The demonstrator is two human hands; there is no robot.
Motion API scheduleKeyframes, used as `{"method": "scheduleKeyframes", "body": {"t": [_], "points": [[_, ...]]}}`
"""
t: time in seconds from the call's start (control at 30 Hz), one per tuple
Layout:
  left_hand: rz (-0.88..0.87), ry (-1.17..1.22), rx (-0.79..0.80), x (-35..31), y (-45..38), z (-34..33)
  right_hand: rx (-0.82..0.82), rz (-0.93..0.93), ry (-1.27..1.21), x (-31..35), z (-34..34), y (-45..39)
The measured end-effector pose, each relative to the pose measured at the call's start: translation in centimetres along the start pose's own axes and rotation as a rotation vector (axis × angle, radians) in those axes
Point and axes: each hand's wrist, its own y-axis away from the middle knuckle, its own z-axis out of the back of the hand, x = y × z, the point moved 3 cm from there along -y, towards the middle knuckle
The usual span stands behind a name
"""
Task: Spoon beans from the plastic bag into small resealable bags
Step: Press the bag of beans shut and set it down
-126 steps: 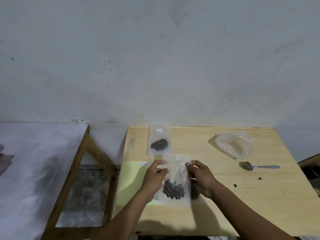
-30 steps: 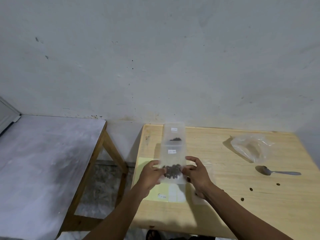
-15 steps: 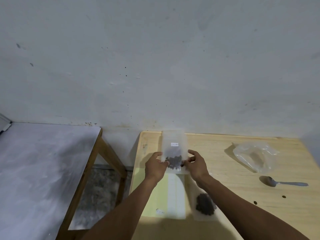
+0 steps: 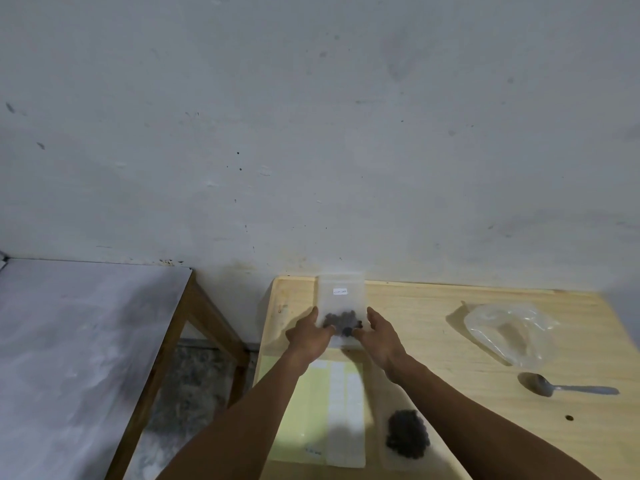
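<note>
At the table's (image 4: 433,341) far left edge, about 12 o'clock from the person, the left hand (image 4: 308,336) and right hand (image 4: 379,337) reach forward side by side, each pinching a lower corner of a small bag (image 4: 341,303) lying flat. The bag is clear, with a white label up top and dark beans (image 4: 341,320) bunched low. At 3 o'clock lie a crumpled plastic bag (image 4: 509,332) and a spoon (image 4: 568,388).

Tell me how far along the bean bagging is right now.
Done: one small filled bag lies near the table's front edge. In hand: left hand and right hand are setting a second filled bag at the far edge, apparently over an earlier one. Left: the plastic bag looks nearly empty, the spoon lies idle, and a stray bean remains. Probably close to finished.
</note>
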Motion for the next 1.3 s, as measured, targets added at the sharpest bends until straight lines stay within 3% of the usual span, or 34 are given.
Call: {"method": "scheduleKeyframes", "body": {"t": [0.07,0.2,0.3,0.4,0.5,0.67,0.8,1.0,1.17,1.3], "points": [[0.000,0.000,-0.023,0.0,0.1,0.3,0.006,0.013,-0.004,0.1,0.7,0.4],[-0.159,0.081,-0.270,-0.6,2.3,0.9,-0.106,0.041,0.149,-1.4,4.0,1.8],[-0.151,0.081,-0.078,-0.2,4.2,-1.2,-0.156,0.010,0.381,-4.3,6.6,3.4],[-0.024,0.087,0.201,0.4,6.0,-4.3,-0.056,-0.120,0.616,-7.6,7.9,4.7],[0.045,0.016,0.327,0.5,7.3,-7.0,0.004,-0.211,0.695,-9.7,7.8,5.5],[0.097,-0.004,0.338,0.4,8.4,-9.5,-0.110,-0.201,0.385,-10.5,7.3,6.9],[0.085,0.226,0.206,0.3,9.8,-9.8,-0.272,-0.206,-0.047,-9.7,7.8,8.2],[-0.071,0.376,0.027,0.6,10.6,-7.5,-0.126,-0.150,-0.364,-7.3,6.9,9.2],[-0.126,0.415,-0.072,2.2,10.8,-3.1,-0.077,-0.123,-0.465,-5.5,4.0,8.5],[-0.204,0.491,-0.241,3.7,11.6,1.9,-0.087,-0.013,-0.171,-5.4,0.9,8.5]]}}
